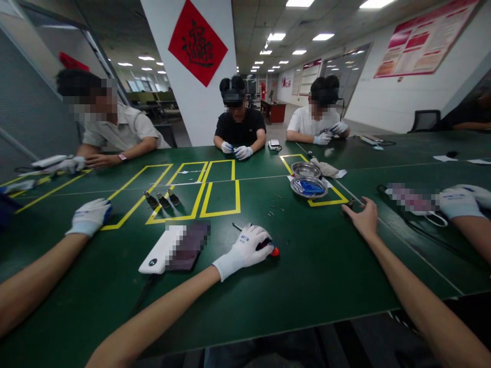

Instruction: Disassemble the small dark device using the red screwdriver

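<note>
The left hand (248, 249) is gripping a screwdriver (275, 251) while the right hand (362, 219) is touching a small dark part (349, 203), hold unclear, seemingly fetching, a firm pinch being needed next.

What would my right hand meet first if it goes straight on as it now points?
Beyond the small dark part by its thumb, your right hand would probably cross flat yellow tape, then meet the nearer metal bowl; depth is uncertain from one view.

Screwdriver handle (275, 251) glossy plastic; bowls (306, 169) shiny metal; glove (245, 248) matt cloth; tabletop (307, 291) smooth.
</note>
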A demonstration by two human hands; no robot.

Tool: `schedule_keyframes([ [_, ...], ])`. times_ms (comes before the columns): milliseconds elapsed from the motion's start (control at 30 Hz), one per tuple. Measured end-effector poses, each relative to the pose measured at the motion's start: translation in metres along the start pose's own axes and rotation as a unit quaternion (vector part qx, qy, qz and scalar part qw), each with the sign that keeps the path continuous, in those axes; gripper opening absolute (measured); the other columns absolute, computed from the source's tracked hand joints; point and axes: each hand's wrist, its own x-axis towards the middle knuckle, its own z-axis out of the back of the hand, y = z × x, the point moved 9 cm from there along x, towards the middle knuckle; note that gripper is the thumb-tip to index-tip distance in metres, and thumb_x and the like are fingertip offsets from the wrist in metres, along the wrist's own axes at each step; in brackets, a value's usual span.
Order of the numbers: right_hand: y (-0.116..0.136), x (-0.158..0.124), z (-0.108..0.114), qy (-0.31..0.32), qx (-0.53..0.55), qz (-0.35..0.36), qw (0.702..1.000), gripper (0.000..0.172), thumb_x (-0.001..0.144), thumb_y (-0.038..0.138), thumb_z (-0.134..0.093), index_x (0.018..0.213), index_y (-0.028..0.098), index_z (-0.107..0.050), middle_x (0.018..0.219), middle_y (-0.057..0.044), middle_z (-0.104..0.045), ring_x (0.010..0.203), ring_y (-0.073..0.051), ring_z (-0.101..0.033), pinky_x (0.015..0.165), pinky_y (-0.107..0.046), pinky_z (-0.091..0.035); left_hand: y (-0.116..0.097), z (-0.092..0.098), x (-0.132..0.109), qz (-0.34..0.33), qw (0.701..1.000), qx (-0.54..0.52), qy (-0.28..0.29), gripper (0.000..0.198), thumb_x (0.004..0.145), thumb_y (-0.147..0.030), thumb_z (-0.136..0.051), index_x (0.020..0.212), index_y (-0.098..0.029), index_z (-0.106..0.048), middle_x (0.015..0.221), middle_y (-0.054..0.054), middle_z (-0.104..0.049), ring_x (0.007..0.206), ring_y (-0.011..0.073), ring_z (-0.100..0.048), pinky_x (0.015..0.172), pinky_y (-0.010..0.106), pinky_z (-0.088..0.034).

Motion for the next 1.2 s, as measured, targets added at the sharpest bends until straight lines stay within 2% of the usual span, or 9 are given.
schedule_keyframes([
  [100, -0.03, 0.005, -0.025, 0.124, 0.007, -0.019, 0.992, 0.059, 0.067, 0.052, -0.066, 0.109, 0.011, -0.059, 0.098, -0.014, -0.065, 0.081, -0.025, -0.06, 0.073, -0.037, -0.046, 0.006, 0.004, -0.005, 0.016, 1.0, -0.021, -0.005, 0.028, 0.088, -0.044, -0.043, 0.093, -0.024, -0.062, 0.099, 0.006, -0.063, 0.094, 0.0223, -0.056, 0.096, 0.043, -0.038],
  [200, -0.013, -0.005, -0.039, 0.164, -0.009, 0.007, 0.986, 0.047, 0.068, 0.052, -0.065, 0.092, 0.011, -0.066, 0.088, -0.012, -0.066, 0.077, -0.024, -0.06, 0.072, -0.037, -0.046, 0.011, 0.01, -0.013, 0.023, 0.998, -0.047, -0.019, 0.028, 0.089, -0.041, -0.043, 0.105, -0.025, -0.061, 0.106, 0.006, -0.062, 0.1, 0.0226, -0.056, 0.096, 0.041, -0.039],
  [367, 0.084, -0.073, -0.065, 0.262, 0.108, 0.047, 0.958, 0.051, 0.068, 0.048, -0.069, 0.103, 0.011, -0.064, 0.094, -0.012, -0.066, 0.076, -0.022, -0.06, 0.072, -0.039, -0.05, 0.022, 0.017, -0.017, 0.059, 0.994, -0.079, -0.057, 0.042, 0.088, -0.041, -0.045, 0.127, -0.026, -0.049, 0.119, 0.007, -0.057, 0.111, 0.0226, -0.053, 0.097, 0.038, -0.041],
  [500, 0.172, -0.144, -0.091, 0.438, 0.322, 0.078, 0.835, 0.078, 0.067, 0.035, -0.073, 0.136, 0.022, -0.039, 0.119, -0.01, -0.06, 0.086, -0.017, -0.063, 0.08, -0.037, -0.053, 0.037, 0.014, -0.009, 0.087, 0.991, -0.075, -0.071, 0.067, 0.08, -0.047, -0.057, 0.139, -0.023, -0.035, 0.132, 0.011, -0.048, 0.121, 0.0267, -0.046, 0.102, 0.042, -0.038],
  [600, 0.191, -0.153, -0.102, 0.443, 0.349, 0.068, 0.823, 0.057, 0.075, 0.032, -0.066, 0.128, 0.02, -0.048, 0.112, -0.01, -0.063, 0.083, -0.016, -0.064, 0.08, -0.037, -0.054, 0.055, 0.014, -0.005, 0.115, 0.988, -0.071, -0.077, 0.064, 0.077, -0.042, -0.061, 0.133, -0.022, -0.041, 0.128, 0.012, -0.051, 0.118, 0.0274, -0.049, 0.1, 0.042, -0.04],
  [767, 0.191, -0.114, -0.121, 0.357, 0.275, 0.1, 0.887, 0.025, 0.08, 0.029, -0.06, 0.101, 0.017, -0.065, 0.091, -0.006, -0.068, 0.081, -0.018, -0.064, 0.078, -0.035, -0.052, 0.073, 0.015, -0.004, 0.134, 0.986, -0.084, -0.056, 0.026, 0.078, -0.035, -0.058, 0.102, -0.025, -0.057, 0.102, 0.005, -0.061, 0.096, 0.023, -0.059, 0.086, 0.038, -0.047],
  [867, 0.2, -0.087, -0.134, 0.308, 0.2, 0.152, 0.918, 0.021, 0.081, 0.027, -0.056, 0.094, 0.017, -0.068, 0.088, -0.007, -0.068, 0.077, -0.018, -0.063, 0.077, -0.033, -0.05, 0.075, 0.017, 0.0, 0.127, 0.986, -0.09, -0.066, 0.029, 0.078, -0.033, -0.058, 0.106, -0.025, -0.056, 0.106, 0.006, -0.061, 0.1, 0.0235, -0.058, 0.089, 0.038, -0.046],
  [1067, 0.223, -0.075, -0.177, 0.355, 0.045, 0.24, 0.902, 0.014, 0.076, 0.029, -0.065, 0.085, 0.019, -0.072, 0.085, -0.007, -0.068, 0.079, -0.02, -0.062, 0.073, -0.03, -0.047, 0.084, 0.011, 0.016, 0.14, 0.981, -0.099, -0.089, 0.064, 0.075, -0.025, -0.061, 0.134, -0.023, -0.038, 0.134, 0.009, -0.05, 0.124, 0.0266, -0.046, 0.104, 0.041, -0.037],
  [1200, 0.224, -0.079, -0.191, 0.367, -0.001, 0.241, 0.898, 0.011, 0.077, 0.029, -0.065, 0.08, 0.021, -0.072, 0.084, -0.007, -0.068, 0.078, -0.021, -0.062, 0.07, -0.03, -0.046, 0.085, 0.008, 0.022, 0.155, 0.98, -0.086, -0.085, 0.051, 0.078, -0.026, -0.058, 0.126, -0.027, -0.045, 0.12, 0.008, -0.058, 0.114, 0.0267, -0.053, 0.096, 0.042, -0.043],
])
